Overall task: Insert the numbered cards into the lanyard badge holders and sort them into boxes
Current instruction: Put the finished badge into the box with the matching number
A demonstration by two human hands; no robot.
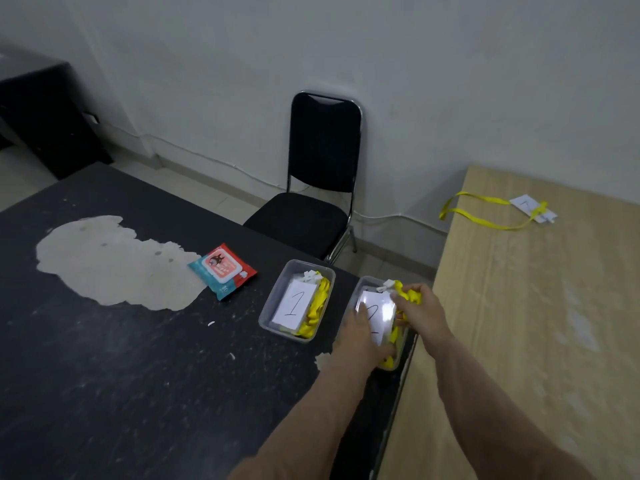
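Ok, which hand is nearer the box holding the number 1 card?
Left. The left hand lies on the number 2 badge in the neighbouring box, just right of the number 1 box; the right hand grips the yellow lanyard further right.

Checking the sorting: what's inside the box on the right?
A badge holder with a card marked 2 and yellow lanyard, which the right hand grips. The left hand presses the holder, hiding the near end of the box.

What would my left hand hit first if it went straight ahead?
Probably the badge holder with card 2 in the box; the left hand seems already touching it, depth unclear.
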